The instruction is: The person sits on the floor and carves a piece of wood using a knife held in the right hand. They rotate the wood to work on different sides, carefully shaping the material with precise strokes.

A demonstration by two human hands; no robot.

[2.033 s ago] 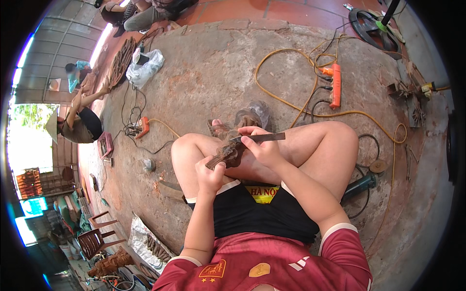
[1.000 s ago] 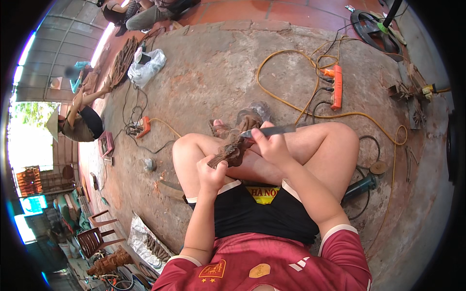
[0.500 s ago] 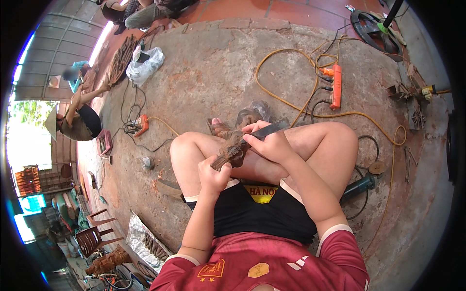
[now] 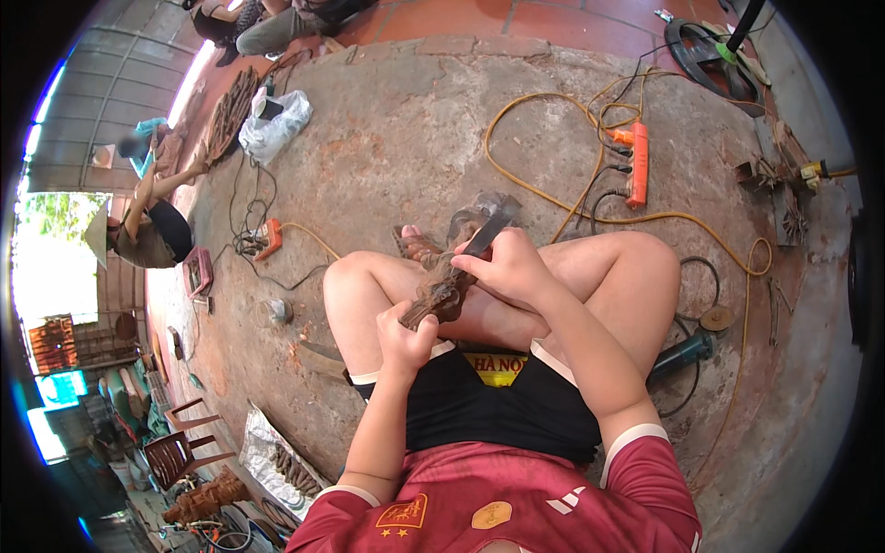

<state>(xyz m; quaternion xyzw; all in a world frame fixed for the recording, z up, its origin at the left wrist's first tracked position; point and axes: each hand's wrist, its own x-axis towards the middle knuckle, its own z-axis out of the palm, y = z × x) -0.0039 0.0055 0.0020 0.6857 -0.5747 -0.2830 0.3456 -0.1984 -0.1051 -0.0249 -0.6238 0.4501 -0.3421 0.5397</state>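
Note:
Over my crossed legs, my left hand (image 4: 407, 339) is closed round the near end of a brown carved piece of wood (image 4: 437, 297), which slants away toward my feet. My right hand (image 4: 509, 267) pinches a dark flat blade (image 4: 492, 227) at the far end of that carving. The blade points up and to the right, its lower tip close to the wood; whether it touches cannot be made out. Just beyond my feet lies a clear plastic bag (image 4: 496, 201), partly covered by the blade.
Orange power strips (image 4: 638, 166) (image 4: 268, 240) with trailing cords lie on the concrete floor. A green power tool (image 4: 682, 358) rests beside my right thigh. At the left are a glass jar (image 4: 275, 311) and a white plastic bag (image 4: 277, 129). Other people sit at the far left and top.
The blade has swung from pointing right to pointing up and right, as my right hand turned and shifted slightly. My left hand and the carving stay nearly still.

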